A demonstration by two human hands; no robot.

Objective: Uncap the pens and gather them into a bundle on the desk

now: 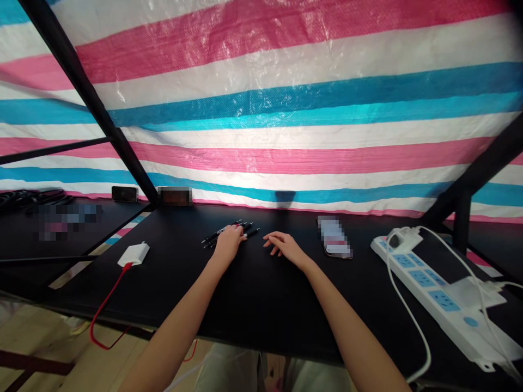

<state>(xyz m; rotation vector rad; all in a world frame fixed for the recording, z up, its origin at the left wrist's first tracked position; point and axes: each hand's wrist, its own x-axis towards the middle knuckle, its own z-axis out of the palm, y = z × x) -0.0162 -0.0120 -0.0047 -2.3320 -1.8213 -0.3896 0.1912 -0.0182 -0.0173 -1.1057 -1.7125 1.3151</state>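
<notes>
On the black tabletop (261,294) lies a loose bunch of dark pens (211,238), slanting up to the right. My left hand (229,243) is over the middle of the bunch, fingers curled down around the pens; their tips are partly hidden. Pen ends stick out on both sides of it. To the right, my right hand (286,247) hovers at or just above the table, fingers loosely spread and bent, with nothing in them. A smartphone (335,237) with its screen lit and blurred lies beyond that hand.
A white charger (134,254) with a red cable (107,291) lies at left. A white power strip (429,288) with plugs and cables spans the right side. Black frame bars (93,103) and a striped sheet (286,109) stand behind. Another phone (125,194) leans at the back left.
</notes>
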